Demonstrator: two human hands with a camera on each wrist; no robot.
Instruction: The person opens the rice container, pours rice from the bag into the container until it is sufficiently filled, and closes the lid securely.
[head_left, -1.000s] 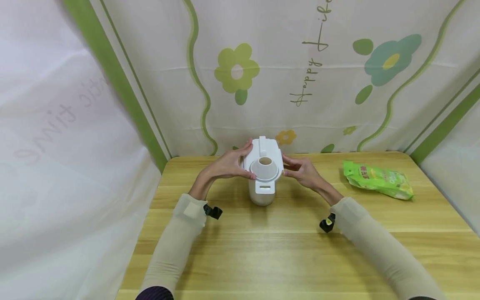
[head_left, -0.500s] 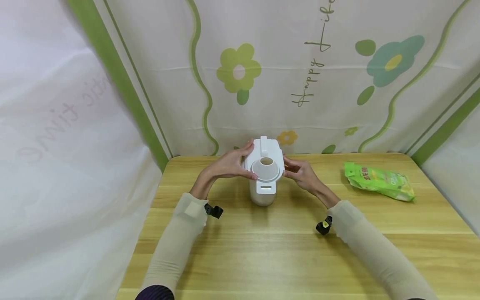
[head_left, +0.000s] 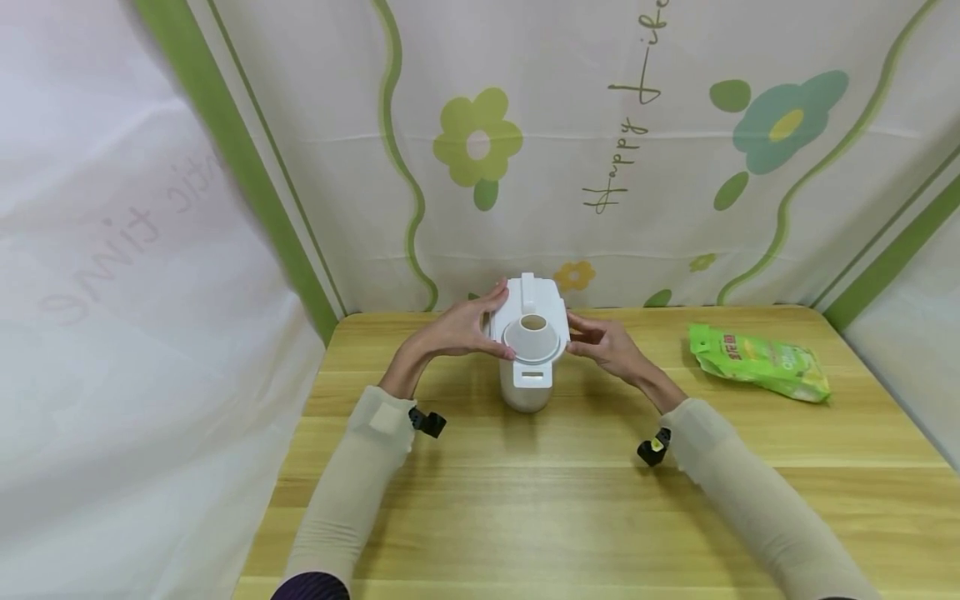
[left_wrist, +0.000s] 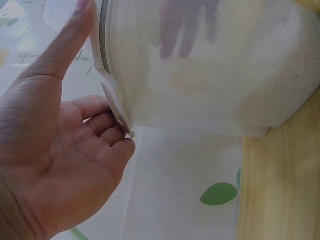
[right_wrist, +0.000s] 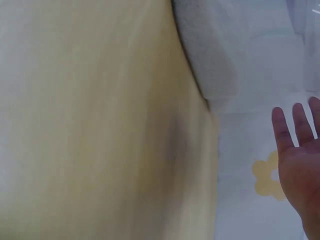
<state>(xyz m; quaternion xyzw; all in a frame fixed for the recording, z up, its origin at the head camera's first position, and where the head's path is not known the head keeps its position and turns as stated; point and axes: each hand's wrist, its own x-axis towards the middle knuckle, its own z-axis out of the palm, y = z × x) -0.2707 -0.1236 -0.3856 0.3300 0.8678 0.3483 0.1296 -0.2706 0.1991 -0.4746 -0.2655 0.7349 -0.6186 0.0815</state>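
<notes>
A translucent storage container (head_left: pixel 527 395) with a white lid (head_left: pixel 551 298) stands upright on the table. A tapered white cup or spout piece (head_left: pixel 531 343) tops the lid. My left hand (head_left: pixel 452 330) grips the lid's left side, thumb near the front; in the left wrist view its fingers curl at a side flap (left_wrist: pixel 116 107). My right hand (head_left: pixel 611 346) touches the right side with thumb and fingertips, while several of its fingers look straight in the right wrist view. White grains (left_wrist: pixel 295 65) show through the container's lower wall.
A green plastic packet (head_left: pixel 757 360) lies on the wooden table (head_left: pixel 540 508) at the right. Just behind the table's far edge hangs a flower-patterned curtain (head_left: pixel 555 167), and a white sheet (head_left: pixel 135 350) hangs along the left.
Both hands and the container hold nearly the same place. The right wrist shifts slightly left, then back; the whole head view moves a little.
</notes>
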